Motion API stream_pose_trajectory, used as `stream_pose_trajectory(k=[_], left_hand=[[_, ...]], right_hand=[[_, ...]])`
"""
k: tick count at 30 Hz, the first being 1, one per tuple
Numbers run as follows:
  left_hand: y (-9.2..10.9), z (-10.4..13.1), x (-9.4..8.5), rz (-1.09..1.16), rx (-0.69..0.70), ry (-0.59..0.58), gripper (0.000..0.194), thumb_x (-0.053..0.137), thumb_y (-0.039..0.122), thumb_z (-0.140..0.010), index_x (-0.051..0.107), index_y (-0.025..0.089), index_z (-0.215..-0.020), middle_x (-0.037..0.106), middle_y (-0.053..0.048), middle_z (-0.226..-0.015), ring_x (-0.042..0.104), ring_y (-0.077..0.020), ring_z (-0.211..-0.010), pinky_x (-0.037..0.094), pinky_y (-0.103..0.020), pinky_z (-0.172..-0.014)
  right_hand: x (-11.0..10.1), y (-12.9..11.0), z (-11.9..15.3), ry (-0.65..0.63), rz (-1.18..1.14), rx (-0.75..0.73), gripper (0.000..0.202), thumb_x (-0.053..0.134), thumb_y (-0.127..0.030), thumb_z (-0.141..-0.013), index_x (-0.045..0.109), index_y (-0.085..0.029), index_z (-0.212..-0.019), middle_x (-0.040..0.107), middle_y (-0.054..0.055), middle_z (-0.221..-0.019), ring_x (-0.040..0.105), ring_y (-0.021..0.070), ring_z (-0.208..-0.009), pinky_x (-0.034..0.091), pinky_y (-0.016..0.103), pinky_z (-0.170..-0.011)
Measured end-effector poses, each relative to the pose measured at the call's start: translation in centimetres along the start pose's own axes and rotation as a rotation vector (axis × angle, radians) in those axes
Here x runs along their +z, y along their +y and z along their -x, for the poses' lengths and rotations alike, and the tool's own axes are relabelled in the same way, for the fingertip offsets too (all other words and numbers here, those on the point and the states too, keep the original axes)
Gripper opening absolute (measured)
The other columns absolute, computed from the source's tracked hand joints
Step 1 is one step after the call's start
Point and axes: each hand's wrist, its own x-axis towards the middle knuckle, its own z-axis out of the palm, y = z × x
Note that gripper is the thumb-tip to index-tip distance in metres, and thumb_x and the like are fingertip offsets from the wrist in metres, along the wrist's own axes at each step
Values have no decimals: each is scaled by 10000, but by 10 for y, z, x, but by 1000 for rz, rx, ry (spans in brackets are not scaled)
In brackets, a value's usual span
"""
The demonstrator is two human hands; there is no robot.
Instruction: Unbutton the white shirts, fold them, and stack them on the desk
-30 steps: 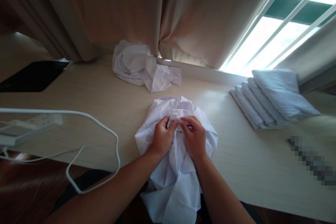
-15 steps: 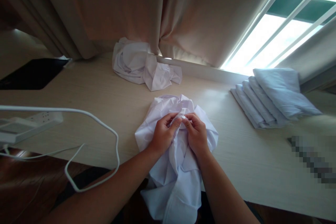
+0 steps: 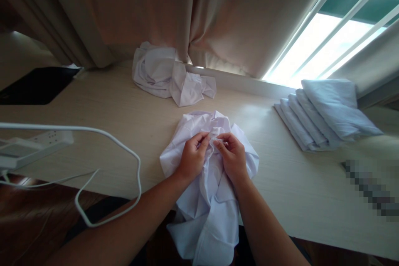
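A white shirt (image 3: 215, 199) lies bunched on the table in front of me, its lower part hanging over the front edge. My left hand (image 3: 195, 156) pinches the fabric near the shirt's upper middle, thumb against forefinger. Close beside it on the right, my right hand (image 3: 231, 156) is closed on the other side of the same strip of cloth, fingers curled. A small gap with creased fabric shows between the two sets of fingertips. Whether a button sits in the fingers is too small to tell.
Crumpled white cloth (image 3: 162, 72) lies by the curtain (image 3: 149, 8). Several folded white garments (image 3: 327, 112) are stacked at the right. At the left are a power strip (image 3: 46, 143), a looping white cable (image 3: 139, 174) and a black flat item (image 3: 37, 86). A pixelated item lies far right.
The fingertips have moved slightly apart, the left to the left. A small white button seen between the thumbs earlier no longer shows clearly. The shirt stays in place.
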Motion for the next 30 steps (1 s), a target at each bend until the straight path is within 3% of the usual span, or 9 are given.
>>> stream_pose_trajectory(k=[7,16,30], left_hand=[[3,0,1,28,37,-85,257,560,327,-915,683,173,-1079,702,-74,-1072,637,-201,-974,494,-278,-869],[2,0,0,-39,83,-90,264,540,286,-927,677,164,-1117,703,-77,-1093,644,-193,-974,487,-276,-882],[4,3,2,-64,97,-81,282,541,323,-929,677,177,-1127,709,-68,-1072,646,-195,-961,487,-267,-846]], right_hand=[[-1,-1,0,20,-69,21,236,696,-415,-820,619,-226,-938,601,-4,-832,532,141,-687,422,264,-625],[-3,-6,-1,-26,-18,-40,212,702,-419,-819,672,-210,-841,580,19,-901,567,163,-809,461,273,-697],[-5,-5,-1,-42,-103,38,222,717,-408,-807,628,-208,-842,575,-1,-842,522,141,-739,423,251,-657]])
